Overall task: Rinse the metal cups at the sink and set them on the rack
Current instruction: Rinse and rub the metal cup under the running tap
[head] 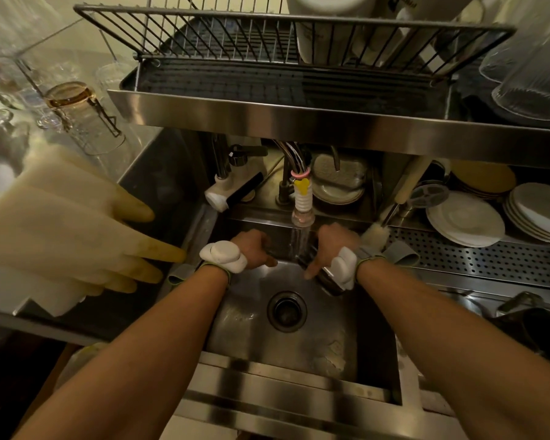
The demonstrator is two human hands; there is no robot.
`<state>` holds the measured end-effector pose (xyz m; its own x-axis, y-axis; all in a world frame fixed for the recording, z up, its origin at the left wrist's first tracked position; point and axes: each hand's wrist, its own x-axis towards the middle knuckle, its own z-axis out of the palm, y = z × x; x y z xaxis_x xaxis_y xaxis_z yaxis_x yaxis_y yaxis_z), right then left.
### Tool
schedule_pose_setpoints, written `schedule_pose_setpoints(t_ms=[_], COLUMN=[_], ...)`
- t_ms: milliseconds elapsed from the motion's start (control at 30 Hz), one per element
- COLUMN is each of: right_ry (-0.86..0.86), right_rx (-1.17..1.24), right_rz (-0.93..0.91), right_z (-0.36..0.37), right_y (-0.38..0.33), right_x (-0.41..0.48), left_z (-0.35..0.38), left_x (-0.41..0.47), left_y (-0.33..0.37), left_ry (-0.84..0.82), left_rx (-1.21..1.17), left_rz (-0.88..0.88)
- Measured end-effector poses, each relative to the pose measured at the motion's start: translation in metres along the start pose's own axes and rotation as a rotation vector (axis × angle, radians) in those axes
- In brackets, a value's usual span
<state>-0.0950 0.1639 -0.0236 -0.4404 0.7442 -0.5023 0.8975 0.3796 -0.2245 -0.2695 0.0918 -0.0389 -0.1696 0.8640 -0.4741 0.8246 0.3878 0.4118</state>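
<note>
Right hand [329, 246] grips metal cup [326, 279] under faucet [303, 214] stream; left hand [253, 250] curled just beside, grasp unclear.

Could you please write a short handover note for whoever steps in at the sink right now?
Left hand: fingers curled beside the water stream; what it holds, if anything, is hidden.
Right hand: grips a metal cup, tilted under the running faucet over the sink.
Rack: above the sink; no metal cup shows on it.
Done: rinsing of this cup is under way.
Left: finish the rinse and set the cup on the rack. No other metal cups can be made out, so check for more.
</note>
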Motion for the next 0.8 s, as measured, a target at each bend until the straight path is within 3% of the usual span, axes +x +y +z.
schedule_pose_setpoints(t_ms=[200,467,800], right_ry=[-0.052,0.050,0.012], right_rx=[-0.150,-0.234,-0.313], right_rz=[0.006,-0.040,-0.058], right_z=[-0.011,-0.002,-0.011], right_y=[-0.003,-0.006,-0.006], right_x=[-0.001,0.005,0.004], left_z=[0.005,0.012,0.009], left_x=[0.004,0.010,0.014], left_y=[-0.004,-0.007,-0.012], left_ry=[0.000,-0.032,-0.036], left_rx=[-0.018,-0.002,0.008], left_rz=[0.007,0.004,0.009])
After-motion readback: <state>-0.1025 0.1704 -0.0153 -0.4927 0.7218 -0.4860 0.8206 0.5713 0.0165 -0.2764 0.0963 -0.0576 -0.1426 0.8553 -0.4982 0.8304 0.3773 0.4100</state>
